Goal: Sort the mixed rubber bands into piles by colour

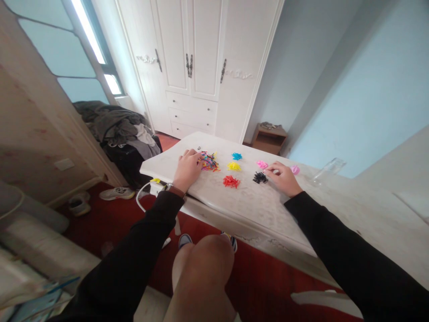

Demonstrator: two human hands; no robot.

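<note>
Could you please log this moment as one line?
left hand: at multicolour pile; right hand: beside black pile; nearby: red pile, yellow pile, blue pile

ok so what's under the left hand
The left hand is over the pale tabletop, at one edge of the mixed-colour pile. Whatever lies directly beneath the palm is covered and can't be seen.

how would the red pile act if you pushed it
The red pile would probably spread rather than slide as one, since it looks like many small separate pieces. Each looks thin, so likely very light. With no rim around it on the table, some could stray.
</note>
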